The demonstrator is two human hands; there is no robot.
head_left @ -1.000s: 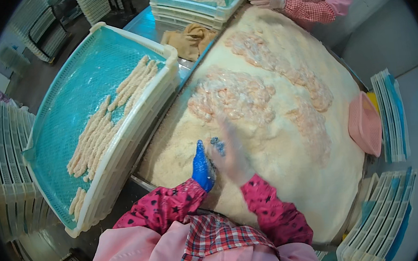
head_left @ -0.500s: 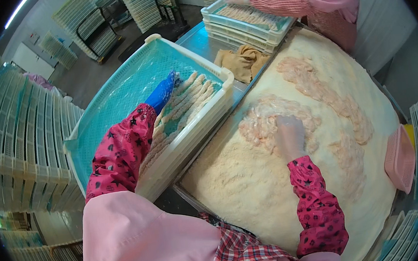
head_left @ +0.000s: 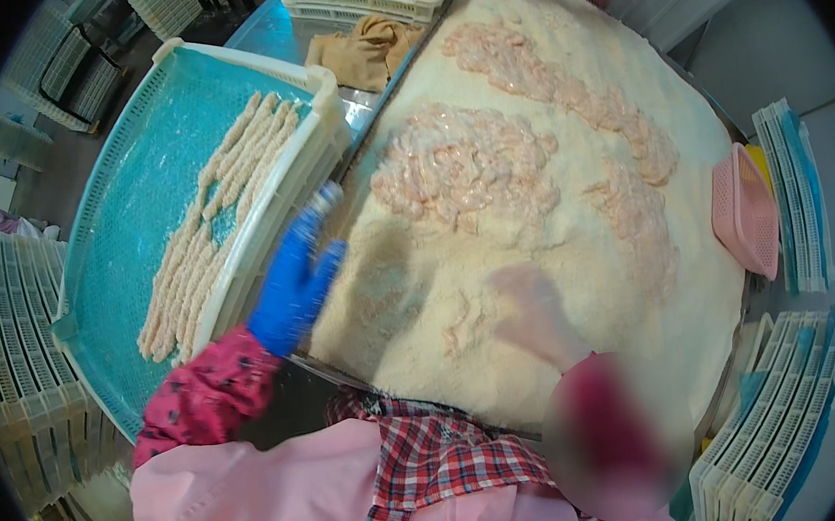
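Around the table (head_left: 413, 68) of pale, seemingly powdery crumbs (head_left: 637, 350) stand stacked trays (head_left: 15, 309).

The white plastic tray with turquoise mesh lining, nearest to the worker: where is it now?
In the head view, that mesh-lined white tray is on the left, beside the bed of pale crumbs; the blue-gloved left hand is near its right side.

Left hand (head_left: 290, 288), blue glove, fingers spread, nothing in it, beside the tray (head_left: 109, 290). Tray: teal mesh liner, row of coated strips (head_left: 198, 256). Right hand (head_left: 536, 317) blurred, thumb apart from fingers, over pale crumbs (head_left: 402, 357), just right of a small meat piece (head_left: 459, 327). Larger meat pile (head_left: 464, 166) beyond. Cloth (head_left: 362, 53) near tray's far end. Pink basket (head_left: 746, 214) at right edge.
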